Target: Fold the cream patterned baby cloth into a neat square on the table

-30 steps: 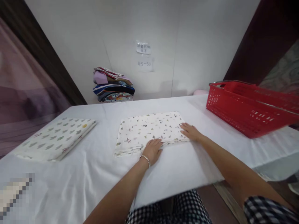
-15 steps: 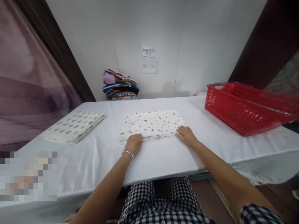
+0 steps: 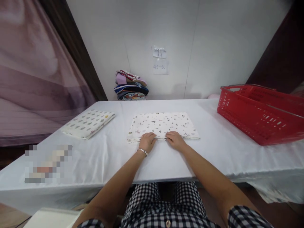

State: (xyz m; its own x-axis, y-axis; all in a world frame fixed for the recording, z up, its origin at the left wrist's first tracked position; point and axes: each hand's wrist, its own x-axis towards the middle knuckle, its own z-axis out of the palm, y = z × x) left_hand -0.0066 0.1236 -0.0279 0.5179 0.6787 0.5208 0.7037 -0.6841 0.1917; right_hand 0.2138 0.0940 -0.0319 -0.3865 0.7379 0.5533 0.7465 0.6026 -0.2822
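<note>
1. Fingers of the left hand [image 3: 147,140] and right hand [image 3: 175,139] lie flat and released, side by side on the near edge of the folded cloth [image 3: 163,124].
2. Folded cloth: thin, rectangular, white with small prints, mid-table [image 3: 213,158].
3. Surroundings: second folded cloth [image 3: 89,123] left; red lattice basket [image 3: 261,112] right; clothes stack [image 3: 131,85] behind.
4. Half a second earlier, both hands were apart at the edge's ends.
</note>
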